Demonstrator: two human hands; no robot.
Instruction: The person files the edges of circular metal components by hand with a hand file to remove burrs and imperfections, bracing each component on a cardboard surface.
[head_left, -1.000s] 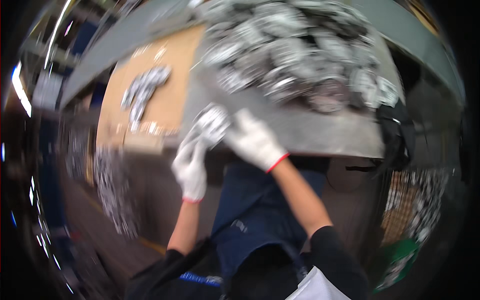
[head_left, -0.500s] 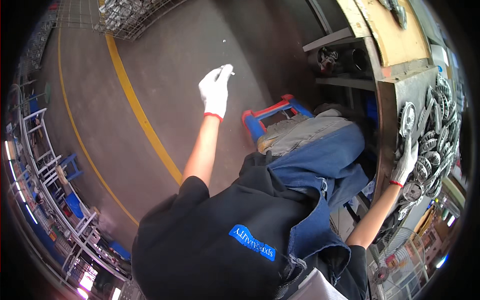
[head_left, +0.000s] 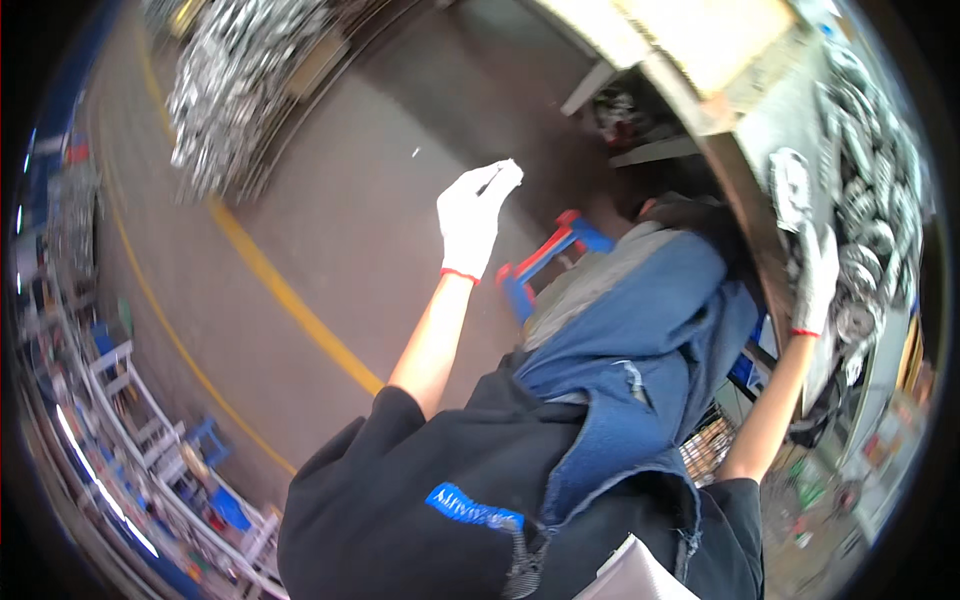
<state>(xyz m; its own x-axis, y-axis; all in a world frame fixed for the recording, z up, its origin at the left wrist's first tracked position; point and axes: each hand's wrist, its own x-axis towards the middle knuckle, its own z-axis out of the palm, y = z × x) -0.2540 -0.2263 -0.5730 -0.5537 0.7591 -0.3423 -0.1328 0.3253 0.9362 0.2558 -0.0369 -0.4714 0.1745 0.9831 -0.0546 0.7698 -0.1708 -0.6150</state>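
Observation:
My left hand (head_left: 472, 222), in a white knit glove with a red cuff, is raised over the floor to the left of my knees. Its thumb and fingers come together at the tips; whatever is between them is too small to make out. At the right, my gloved right hand (head_left: 818, 278) is at the workbench (head_left: 745, 185) edge. Its fingers are closed at the lower end of a grey metal part (head_left: 790, 188) with an openwork head, partly hidden by the hand. Many similar metal parts (head_left: 868, 235) lie heaped beside it on the bench.
A red and blue stool frame (head_left: 545, 262) stands by my denim-covered legs. Bundled silvery parts (head_left: 240, 95) fill a wire rack at the upper left. A yellow line (head_left: 290, 300) crosses the floor. White metal frames (head_left: 150, 420) stand at the far left.
The view has turned, bringing the rack of silvery parts closer in at upper left. My left hand appears farther right and slightly lower; my right hand stays at the metal part.

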